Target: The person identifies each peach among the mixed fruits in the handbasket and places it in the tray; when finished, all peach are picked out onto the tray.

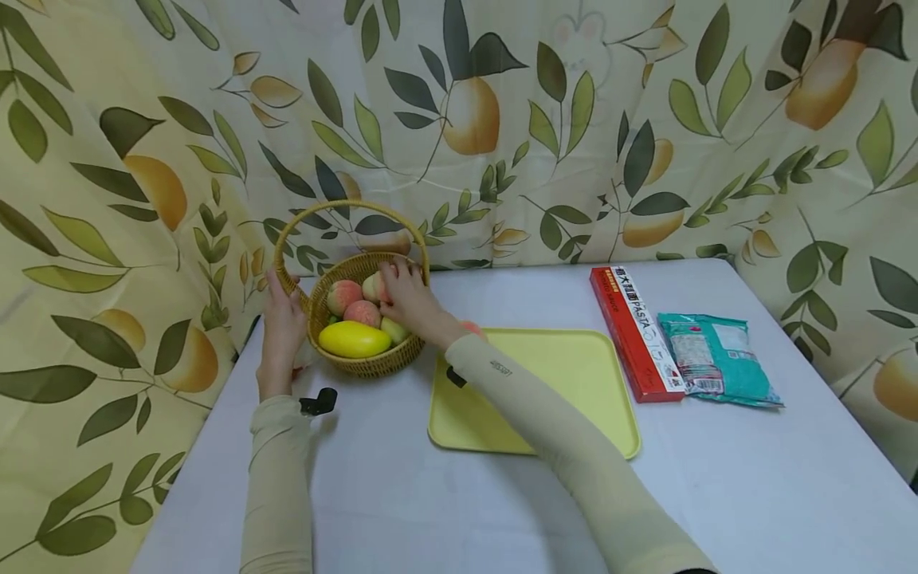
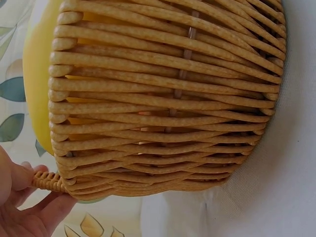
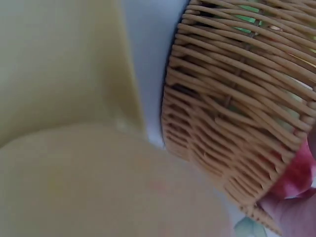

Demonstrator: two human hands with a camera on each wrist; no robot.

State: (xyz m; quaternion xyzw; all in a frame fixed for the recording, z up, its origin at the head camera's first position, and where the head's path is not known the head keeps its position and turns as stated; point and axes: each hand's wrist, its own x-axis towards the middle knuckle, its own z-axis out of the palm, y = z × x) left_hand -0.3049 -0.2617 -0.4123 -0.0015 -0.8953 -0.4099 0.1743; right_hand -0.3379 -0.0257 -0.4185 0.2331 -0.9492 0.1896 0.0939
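A woven basket (image 1: 373, 365) holds several fruits, among them a yellow mango-like fruit (image 1: 355, 340) and pinkish peaches (image 1: 344, 297). My left hand (image 1: 282, 335) grips the base of the basket's handle (image 2: 47, 181) on the left side. Reaching over the right rim, my right hand (image 1: 412, 301) has its fingers curled on a pale pink peach (image 1: 374, 288) inside the basket. Up close in the right wrist view, part of that hand (image 3: 296, 215) lies against a red-pink fruit (image 3: 296, 174); its fingertips are hidden.
Right of the basket lies a yellow tray (image 1: 531, 399), with a pinkish fruit (image 1: 472, 328) partly hidden behind my right forearm. Further right are a red pasta box (image 1: 637, 335) and a teal packet (image 1: 717, 359). A patterned curtain (image 1: 502, 199) hangs behind the white table (image 1: 387, 494).
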